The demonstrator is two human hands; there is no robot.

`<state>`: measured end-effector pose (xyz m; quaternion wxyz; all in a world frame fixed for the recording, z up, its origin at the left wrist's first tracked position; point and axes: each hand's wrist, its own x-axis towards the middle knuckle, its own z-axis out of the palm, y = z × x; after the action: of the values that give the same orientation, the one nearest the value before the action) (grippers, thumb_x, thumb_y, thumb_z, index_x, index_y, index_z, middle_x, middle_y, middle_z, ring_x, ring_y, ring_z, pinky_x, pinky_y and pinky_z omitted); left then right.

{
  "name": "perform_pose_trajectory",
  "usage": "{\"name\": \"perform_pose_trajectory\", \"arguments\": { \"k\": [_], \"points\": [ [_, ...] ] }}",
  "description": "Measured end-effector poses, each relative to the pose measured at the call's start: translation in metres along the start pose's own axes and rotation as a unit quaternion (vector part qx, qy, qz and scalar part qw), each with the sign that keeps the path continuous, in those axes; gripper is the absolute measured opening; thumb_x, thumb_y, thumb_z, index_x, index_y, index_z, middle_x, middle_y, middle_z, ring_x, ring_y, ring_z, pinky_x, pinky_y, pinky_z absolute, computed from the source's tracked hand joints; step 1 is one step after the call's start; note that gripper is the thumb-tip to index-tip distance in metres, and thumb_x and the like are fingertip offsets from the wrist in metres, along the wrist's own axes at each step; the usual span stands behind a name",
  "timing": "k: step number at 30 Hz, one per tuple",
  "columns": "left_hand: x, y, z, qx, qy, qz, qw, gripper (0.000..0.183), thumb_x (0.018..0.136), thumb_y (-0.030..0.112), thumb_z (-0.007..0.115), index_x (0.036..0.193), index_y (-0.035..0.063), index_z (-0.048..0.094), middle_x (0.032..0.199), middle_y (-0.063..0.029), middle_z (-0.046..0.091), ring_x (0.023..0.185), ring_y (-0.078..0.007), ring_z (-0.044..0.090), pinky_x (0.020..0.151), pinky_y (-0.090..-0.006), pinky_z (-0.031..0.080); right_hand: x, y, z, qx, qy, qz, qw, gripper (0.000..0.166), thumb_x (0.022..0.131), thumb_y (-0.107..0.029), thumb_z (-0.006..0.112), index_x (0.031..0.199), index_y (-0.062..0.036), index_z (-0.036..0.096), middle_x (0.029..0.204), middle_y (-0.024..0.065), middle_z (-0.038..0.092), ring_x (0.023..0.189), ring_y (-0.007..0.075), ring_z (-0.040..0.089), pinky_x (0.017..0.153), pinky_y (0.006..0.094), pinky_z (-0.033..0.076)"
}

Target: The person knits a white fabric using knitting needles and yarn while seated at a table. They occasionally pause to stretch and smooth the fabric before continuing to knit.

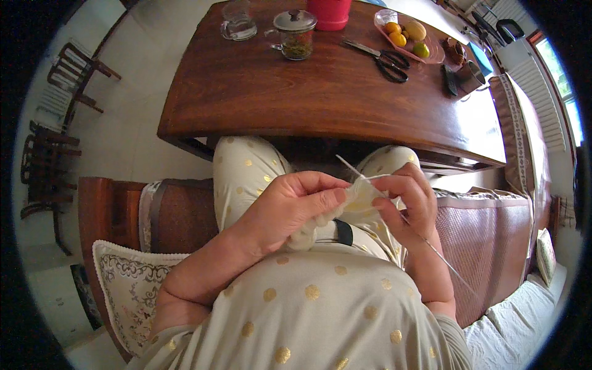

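Above my lap, my left hand [300,203] pinches a piece of cream knitting [319,224] between thumb and fingers. The knitted piece hangs below that hand towards my waist. My right hand [407,199] grips a thin knitting needle [439,256], whose tip rises to the upper left past the knitting's edge and whose long end slants down to the right beside my forearm. A strand of cream yarn [381,176] runs from the knitting over my right index finger. Whether a second needle lies inside my left hand, I cannot tell.
Before my knees stands a wooden table [277,101]. On it are scissors [384,58], a lidded glass teapot [296,39], a glass mug [240,28], a red container [328,14], a fruit tray [432,55] and a metal cup [469,76]. A patterned cushion [134,286] lies beside my left arm.
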<state>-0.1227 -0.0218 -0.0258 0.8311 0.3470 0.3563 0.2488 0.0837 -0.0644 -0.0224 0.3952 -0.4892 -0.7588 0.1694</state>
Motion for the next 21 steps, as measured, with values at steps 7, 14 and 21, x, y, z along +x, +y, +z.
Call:
{"name": "perform_pose_trajectory", "arguments": {
  "k": [7,14,21],
  "points": [
    [-0.004,0.001,-0.006,-0.071,-0.019,0.030,0.997,0.016,0.083,0.008,0.057,0.098,0.0011,0.062,0.093,-0.0074,0.064,0.084,-0.0136,0.061,0.077,-0.0263,0.049,-0.005,0.013,-0.012,0.150,-0.024,-0.018,0.988,0.020,0.080,-0.020,0.060,0.088,-0.0023,0.067,0.068,0.0066,0.053,0.060,0.0187,0.049,0.054,0.0286,0.040],
    [-0.005,0.001,-0.004,0.011,-0.023,0.055,0.998,0.015,0.084,0.009,0.057,0.097,0.0011,0.062,0.091,-0.0057,0.064,0.082,-0.0114,0.060,0.075,-0.0240,0.048,-0.003,0.015,-0.016,0.176,-0.065,-0.011,0.982,0.019,0.078,-0.019,0.062,0.088,-0.0028,0.066,0.069,0.0070,0.054,0.062,0.0197,0.050,0.056,0.0299,0.040],
    [-0.001,-0.004,-0.002,-0.014,-0.024,-0.004,1.000,0.017,0.088,0.014,0.054,0.097,0.0018,0.061,0.089,-0.0028,0.063,0.082,-0.0086,0.058,0.072,-0.0221,0.047,0.011,-0.017,-0.006,-0.160,-0.043,-0.118,0.979,0.029,0.071,-0.023,0.069,0.092,-0.0061,0.060,0.074,0.0057,0.056,0.067,0.0229,0.051,0.063,0.0336,0.041]
  ]
}}
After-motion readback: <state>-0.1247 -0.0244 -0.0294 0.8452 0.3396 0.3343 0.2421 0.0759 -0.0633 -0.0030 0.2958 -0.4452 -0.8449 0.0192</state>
